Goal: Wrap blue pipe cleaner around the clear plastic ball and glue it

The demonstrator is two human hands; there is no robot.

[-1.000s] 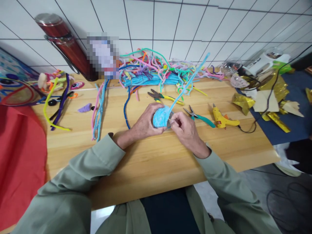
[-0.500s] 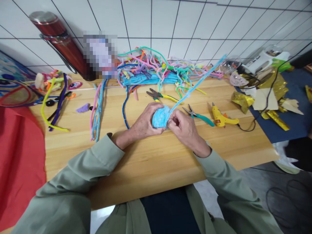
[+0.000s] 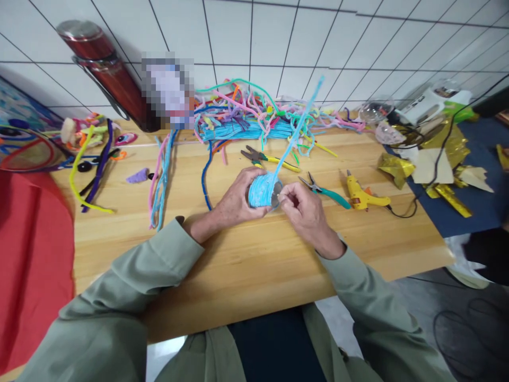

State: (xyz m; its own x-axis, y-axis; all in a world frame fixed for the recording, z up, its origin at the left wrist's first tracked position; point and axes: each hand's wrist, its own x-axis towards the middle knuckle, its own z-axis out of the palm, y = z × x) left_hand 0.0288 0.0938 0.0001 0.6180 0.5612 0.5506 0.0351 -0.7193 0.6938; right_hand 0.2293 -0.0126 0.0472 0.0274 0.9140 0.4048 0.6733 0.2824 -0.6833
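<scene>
My left hand (image 3: 234, 204) is wrapped round a small round form covered in wound light-blue pipe cleaner (image 3: 262, 190), held just above the wooden table (image 3: 246, 265). My right hand (image 3: 304, 209) pinches at the form's right rim, fingers closed; what they grip is too small to make out. A loose light-blue pipe cleaner tail (image 3: 298, 124) rises from the form up and to the right, its end near the wall.
A heap of coloured pipe cleaners (image 3: 246, 119) lies at the back. Yellow-handled pliers (image 3: 266, 157), green-handled pliers (image 3: 324, 192) and a yellow glue gun (image 3: 363, 195) lie near my hands. A red flask (image 3: 105, 71) leans at the wall; gold foil scraps (image 3: 433, 159) sit right; red cloth (image 3: 32, 260) left.
The loose blue tail has swung from pointing far right to standing more upright. My right hand has shifted slightly at the form's rim; my left hand keeps its hold.
</scene>
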